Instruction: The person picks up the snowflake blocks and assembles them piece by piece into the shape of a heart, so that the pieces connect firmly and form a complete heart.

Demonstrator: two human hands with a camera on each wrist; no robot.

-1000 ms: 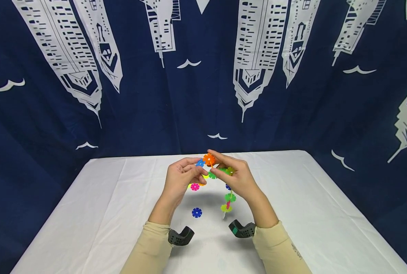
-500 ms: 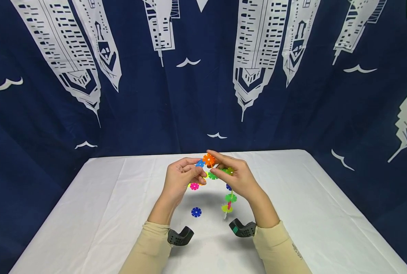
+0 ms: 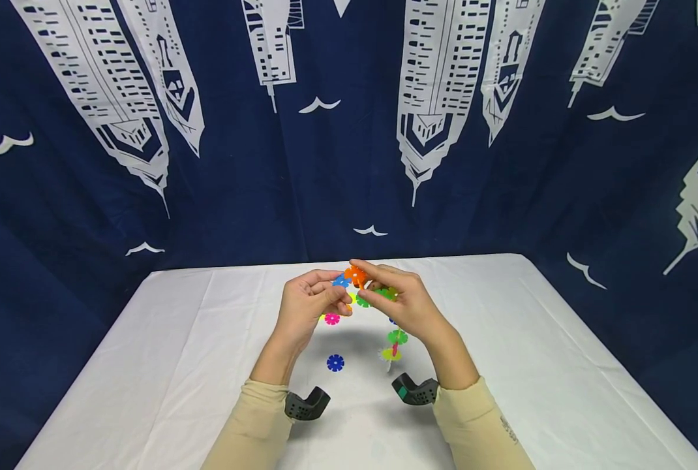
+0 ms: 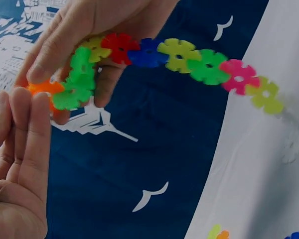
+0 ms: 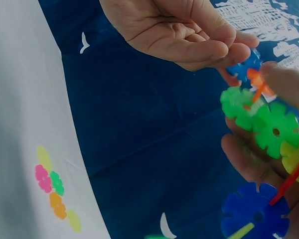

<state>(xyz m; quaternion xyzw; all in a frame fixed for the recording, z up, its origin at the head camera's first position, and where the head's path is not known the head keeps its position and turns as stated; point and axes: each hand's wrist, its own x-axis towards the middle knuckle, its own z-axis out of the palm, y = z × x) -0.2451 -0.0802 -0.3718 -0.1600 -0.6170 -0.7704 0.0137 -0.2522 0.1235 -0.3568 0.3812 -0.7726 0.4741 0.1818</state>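
In the head view my left hand [image 3: 306,308] pinches a light blue snowflake disc [image 3: 341,281] between thumb and fingers. Against it, my right hand [image 3: 409,301] holds an orange snowflake disc [image 3: 355,275] at the end of a linked chain. The two discs meet at their edges; whether their slots are joined I cannot tell. From the right hand the chain hangs down, with a green disc [image 4: 209,66], a pink disc [image 4: 240,77], a blue disc [image 4: 148,53] and clear ones [image 4: 292,144] towards its end. Fingers hide part of the orange disc.
A loose dark blue disc [image 3: 335,363] lies on the white-covered table [image 3: 208,365]. Further back is a small joined group of discs, including a pink one [image 3: 332,318], partly behind the left hand. A navy curtain [image 3: 349,163] with white prints hangs behind the table.
Both hands keep their hold and stay nearly in place. The orange disc has tilted slightly and shifted a little left, while the hanging chain sways slightly.
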